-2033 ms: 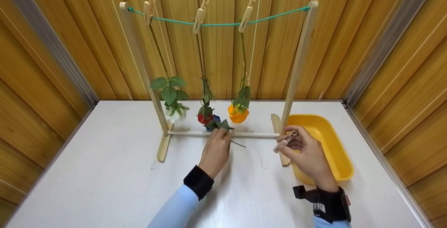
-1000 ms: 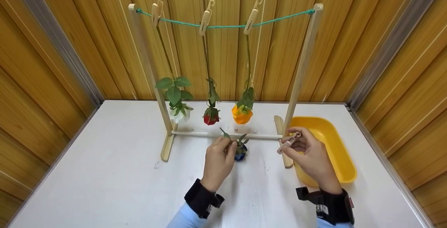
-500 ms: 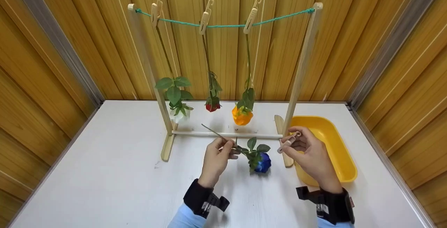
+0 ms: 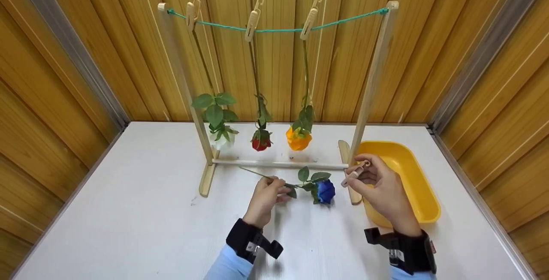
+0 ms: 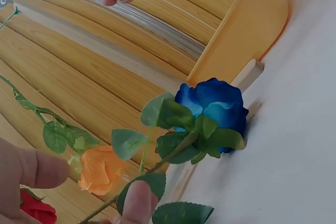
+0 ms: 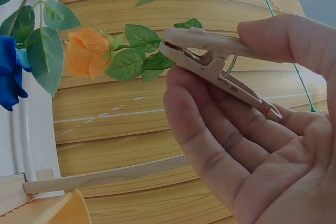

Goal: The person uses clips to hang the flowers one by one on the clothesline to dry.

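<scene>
My left hand (image 4: 265,198) pinches the stem of a blue rose (image 4: 325,191), whose bloom points right and whose bare stem end points left. In the left wrist view the blue rose (image 5: 215,111) shows its green leaves close to the fingers. My right hand (image 4: 384,190) holds a beige clothespin (image 4: 357,173) between thumb and fingers, beside the rack's right post. The right wrist view shows this clothespin (image 6: 215,64) from the side. Behind the hands, a white rose (image 4: 221,137), a red rose (image 4: 261,140) and an orange rose (image 4: 299,138) hang upside down from clothespins.
A green cord (image 4: 279,30) runs between the two posts of a wooden rack (image 4: 369,82). Its low white crossbar (image 4: 281,164) lies just behind the blue rose. At the right stands a yellow tray (image 4: 422,194). Wood-patterned walls enclose the white table (image 4: 128,211).
My left hand has brought the blue rose from behind the crossbar to the front and turned it so the bloom points right. The red rose has swung. My right hand keeps the clothespin nearly still.
</scene>
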Tool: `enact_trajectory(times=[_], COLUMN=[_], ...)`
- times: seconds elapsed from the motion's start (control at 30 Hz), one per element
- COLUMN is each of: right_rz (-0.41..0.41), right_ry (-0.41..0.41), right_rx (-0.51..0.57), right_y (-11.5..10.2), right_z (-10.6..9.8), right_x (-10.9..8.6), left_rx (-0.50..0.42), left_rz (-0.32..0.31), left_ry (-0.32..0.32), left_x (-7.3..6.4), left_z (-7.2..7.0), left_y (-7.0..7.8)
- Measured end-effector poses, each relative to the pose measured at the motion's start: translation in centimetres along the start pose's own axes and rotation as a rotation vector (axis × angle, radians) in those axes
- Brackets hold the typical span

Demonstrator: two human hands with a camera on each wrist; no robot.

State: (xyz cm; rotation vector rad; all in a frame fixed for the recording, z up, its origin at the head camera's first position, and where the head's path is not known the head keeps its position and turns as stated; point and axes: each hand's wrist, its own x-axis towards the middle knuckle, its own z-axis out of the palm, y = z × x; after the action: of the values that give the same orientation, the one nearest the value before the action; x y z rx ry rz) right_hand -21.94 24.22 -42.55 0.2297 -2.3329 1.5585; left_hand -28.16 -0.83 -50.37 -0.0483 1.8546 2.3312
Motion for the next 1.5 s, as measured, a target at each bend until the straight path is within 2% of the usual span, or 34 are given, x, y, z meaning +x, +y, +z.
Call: enact_trajectory(times=[0.13,0.33,0.5,0.6,0.73,0.8,0.87,1.0,1.3,1.5], right_rz=[0.000,-0.012,-0.031,-0.032,-0.025,-0.024,-0.024,-0.020,-0.031,-0.037], right_ry=[-0.006,0.000,0.009,0.010,0.006,0.004,0.002,-0.002,0.007,0.010], right_rx=[-0.002,0.004,0.006,0.003,0.006,0.005,0.006,0.015,-0.004,-0.011], right_y=[-0.1,0.0,0.1,0.2,0.0,0.0,0.1,0.0,-0.1,0.0], right_z=[0.0,0.0,-0.1,-0.1,-0.1,-0.1,-0.1,0.0,-0.1,-0.2], right_x=[0.0,0.0,0.0,0.0,0.0,0.0,0.0,0.0,-0.1,-0.1], left_rx=[0.022,0.185,0.316,0.425,0.680,0.793,0.853,0.879,0.870,0.919], left_rz=[-0.037,-0.110,-0.097,-0.024,0.151,0.230,0.281,0.325,0.286,0.347], left_ry=[0.033,0.010,0.006,0.027,0.049,0.041,0.019,-0.019,-0.089,-0.078], left_x=[0.0,-0.3,-0.3,-0.2,-0.1,0.0,0.0,0.1,0.2,0.4], left_z=[0.0,-0.4,-0.6,-0.8,-1.0,-1.1,-1.2,-1.3,-1.4,-1.6], left_y=[-0.1,0.0,0.0,0.0,-0.3,-0.4,-0.6,-0.8,-0.9,-1.4])
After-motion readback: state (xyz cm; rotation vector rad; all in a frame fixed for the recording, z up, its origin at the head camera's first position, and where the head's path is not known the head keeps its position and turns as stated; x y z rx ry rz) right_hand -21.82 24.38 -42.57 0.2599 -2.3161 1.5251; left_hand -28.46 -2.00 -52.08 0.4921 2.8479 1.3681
